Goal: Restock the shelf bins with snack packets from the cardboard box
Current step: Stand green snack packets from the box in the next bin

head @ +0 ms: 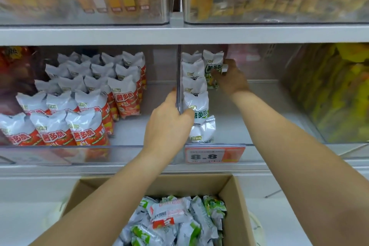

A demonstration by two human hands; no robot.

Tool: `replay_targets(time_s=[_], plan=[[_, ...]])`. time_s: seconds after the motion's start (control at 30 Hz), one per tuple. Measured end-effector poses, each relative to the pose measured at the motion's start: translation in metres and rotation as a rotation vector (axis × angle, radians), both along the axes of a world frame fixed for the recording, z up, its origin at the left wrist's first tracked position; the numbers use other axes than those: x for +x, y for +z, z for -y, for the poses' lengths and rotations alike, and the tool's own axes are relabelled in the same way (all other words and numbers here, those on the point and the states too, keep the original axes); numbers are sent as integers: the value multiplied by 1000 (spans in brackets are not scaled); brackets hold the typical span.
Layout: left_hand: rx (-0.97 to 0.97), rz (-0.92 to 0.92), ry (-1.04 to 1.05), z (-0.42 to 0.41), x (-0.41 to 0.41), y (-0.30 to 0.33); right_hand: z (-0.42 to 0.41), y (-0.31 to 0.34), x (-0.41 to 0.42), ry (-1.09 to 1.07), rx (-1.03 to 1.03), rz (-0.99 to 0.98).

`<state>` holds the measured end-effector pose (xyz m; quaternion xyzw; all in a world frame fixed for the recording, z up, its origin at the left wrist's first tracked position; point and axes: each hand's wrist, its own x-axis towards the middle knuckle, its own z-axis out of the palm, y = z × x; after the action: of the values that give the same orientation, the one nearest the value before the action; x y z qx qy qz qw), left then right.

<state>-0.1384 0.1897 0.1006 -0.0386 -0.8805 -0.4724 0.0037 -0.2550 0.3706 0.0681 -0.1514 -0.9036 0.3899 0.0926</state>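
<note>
A person's left hand (167, 124) curls round the clear divider (178, 78) between two shelf bins; the right hand (229, 78) grips a green snack packet (213, 70) deep inside the right bin (259, 126); below, the cardboard box (235, 195) holds loose packets.

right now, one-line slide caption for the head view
Right hand places a green packet in the shelf bin; left hand grips the divider.
</note>
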Motion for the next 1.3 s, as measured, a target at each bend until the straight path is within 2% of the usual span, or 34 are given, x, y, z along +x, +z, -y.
replay_targets(time_s=[0.13,0.27,0.33,0.4,0.47,0.5,0.63,0.73,0.83,0.93,1.0,1.07,1.17,1.3], plan=[[57,-11,-5,0,3,2,-2,29,20,-66,-20,34],[154,-95,5,5,5,-3,10,51,96,-53,-56,-133],[225,-195,24,13,17,-2,23,53,150,-39,-98,-242],[267,-389,21,29,41,-2,39,49,196,-11,-154,-304],[206,-549,21,51,72,-12,58,37,235,28,-239,-294],[176,-562,22,65,86,-24,68,28,252,50,-267,-259],[-4,-278,40,126,149,-96,102,-28,305,175,-186,55],[-181,21,12,161,197,-146,112,-79,328,195,-232,350],[-293,286,-54,179,230,-176,115,-124,342,245,-87,598],[-347,587,-155,185,248,-202,121,-150,353,353,115,751],[-421,743,-291,184,255,-221,126,-162,358,438,334,765],[-500,873,-419,178,259,-229,130,-170,365,463,467,725],[-609,1004,-511,164,262,-230,129,-180,374,468,558,669],[-684,1058,-552,155,271,-234,141,-191,382,728,624,597]])
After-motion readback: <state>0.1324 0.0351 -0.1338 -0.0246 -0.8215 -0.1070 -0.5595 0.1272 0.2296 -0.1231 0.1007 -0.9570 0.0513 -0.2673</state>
